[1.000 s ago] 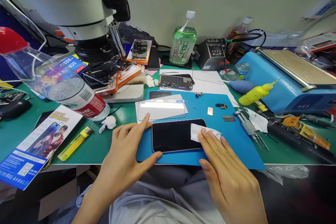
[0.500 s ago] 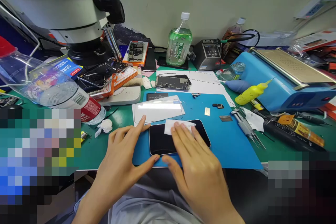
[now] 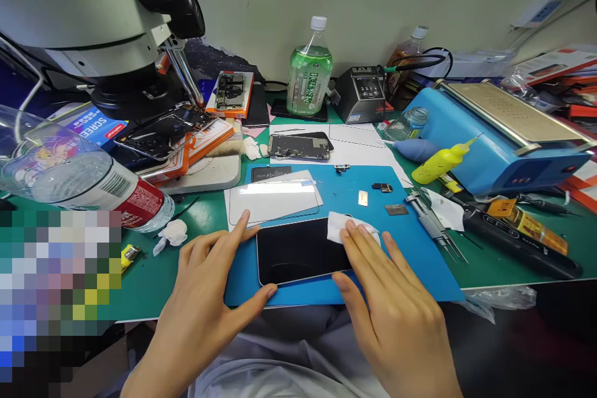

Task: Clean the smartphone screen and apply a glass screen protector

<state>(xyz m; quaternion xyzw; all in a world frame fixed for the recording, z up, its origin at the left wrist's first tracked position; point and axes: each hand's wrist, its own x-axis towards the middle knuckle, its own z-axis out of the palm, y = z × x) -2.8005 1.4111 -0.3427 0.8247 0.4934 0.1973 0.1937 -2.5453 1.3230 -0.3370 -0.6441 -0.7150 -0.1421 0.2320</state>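
Phone steadied by spread left hand; wipe pressed flat under right fingers. Screen mid-cleaning; protector unapplied.

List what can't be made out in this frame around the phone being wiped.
- Right end of the phone, head view: hidden under the right hand and the white wipe.
- Lower left of the bench: a pixelated block covers whatever lies there.
- Microscope: its top is cut off by the upper edge.
- Label text on the green bottle: too small to read.
- Left hand frames the phone's left end.
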